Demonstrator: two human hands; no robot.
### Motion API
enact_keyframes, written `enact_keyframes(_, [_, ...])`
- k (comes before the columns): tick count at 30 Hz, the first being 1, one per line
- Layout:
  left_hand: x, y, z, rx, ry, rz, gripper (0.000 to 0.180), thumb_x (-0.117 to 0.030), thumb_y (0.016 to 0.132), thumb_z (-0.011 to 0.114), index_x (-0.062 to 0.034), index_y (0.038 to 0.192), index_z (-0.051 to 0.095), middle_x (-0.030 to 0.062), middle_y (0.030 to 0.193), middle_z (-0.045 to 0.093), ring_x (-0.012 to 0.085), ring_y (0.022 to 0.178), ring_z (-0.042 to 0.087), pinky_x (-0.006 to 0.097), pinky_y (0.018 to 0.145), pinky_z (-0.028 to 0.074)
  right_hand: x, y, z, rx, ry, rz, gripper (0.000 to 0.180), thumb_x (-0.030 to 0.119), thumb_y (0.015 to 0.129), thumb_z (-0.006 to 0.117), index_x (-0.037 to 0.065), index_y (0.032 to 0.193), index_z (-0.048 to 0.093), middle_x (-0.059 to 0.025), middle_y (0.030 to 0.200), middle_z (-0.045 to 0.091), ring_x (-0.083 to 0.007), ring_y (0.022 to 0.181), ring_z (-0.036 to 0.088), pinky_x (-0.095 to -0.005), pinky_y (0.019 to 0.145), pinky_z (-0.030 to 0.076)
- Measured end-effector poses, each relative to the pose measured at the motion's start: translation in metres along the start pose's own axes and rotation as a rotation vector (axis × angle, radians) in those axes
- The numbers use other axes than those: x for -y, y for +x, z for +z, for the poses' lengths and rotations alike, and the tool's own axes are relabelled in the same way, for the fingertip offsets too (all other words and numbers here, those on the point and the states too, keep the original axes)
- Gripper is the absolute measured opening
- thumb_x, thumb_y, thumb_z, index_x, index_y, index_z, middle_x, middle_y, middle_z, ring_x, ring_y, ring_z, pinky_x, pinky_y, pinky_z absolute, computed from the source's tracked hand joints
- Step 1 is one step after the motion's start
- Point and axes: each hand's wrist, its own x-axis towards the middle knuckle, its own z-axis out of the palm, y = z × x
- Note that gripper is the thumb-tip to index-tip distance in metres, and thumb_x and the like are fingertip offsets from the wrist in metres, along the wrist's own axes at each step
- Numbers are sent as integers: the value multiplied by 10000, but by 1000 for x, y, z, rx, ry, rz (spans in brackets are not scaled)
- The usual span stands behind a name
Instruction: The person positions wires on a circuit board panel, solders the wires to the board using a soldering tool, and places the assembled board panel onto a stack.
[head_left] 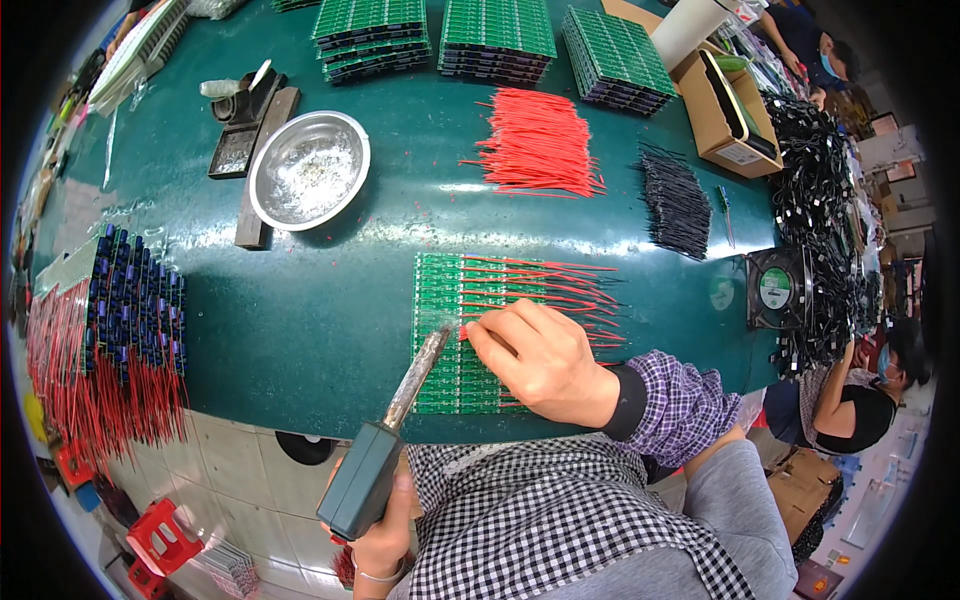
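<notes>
Left hand [385, 540] fingers are clamped on the soldering iron [395, 440]; its tip meets the green circuit board [450, 330] on the desk [300, 320]. Right hand [540, 360] fingers pinch a red wire [540, 290] beside the tip. Risk: burnt fingertips or a bridged joint if the tip slips. Spare red wires [540, 140] lie beyond.

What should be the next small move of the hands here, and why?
Probably lower the soldering iron tip onto the joint. The left hand holds its tip right by the red wire end that the right hand presses on the green circuit board, where faint smoke shows.
</notes>
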Motion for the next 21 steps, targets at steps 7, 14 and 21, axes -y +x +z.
enact_keyframes(7, [0,1,2,-18,30,89,298,-24,761,787,67,1027,688,125,936,673,199,775,651,316,673,524,1,-1,1,-9,-9,9,190,62,744,700,-10,918,684,-43,791,549,-177,722,556,-289,596,490])
enact_keyframes(14, [-2,-1,3,-49,31,99,313,-37,758,796,66,1033,687,128,924,685,199,757,659,320,671,531,2,1,-6,-27,33,0,178,66,766,709,-2,926,672,-55,839,592,-182,754,579,-310,609,473])
enact_keyframes(21, [-3,-1,2,-45,10,70,296,-30,743,796,72,1001,692,137,915,690,202,748,661,321,665,532,4,-7,-4,-16,121,18,206,51,746,723,-15,933,666,-62,852,600,-194,763,583,-315,616,479])
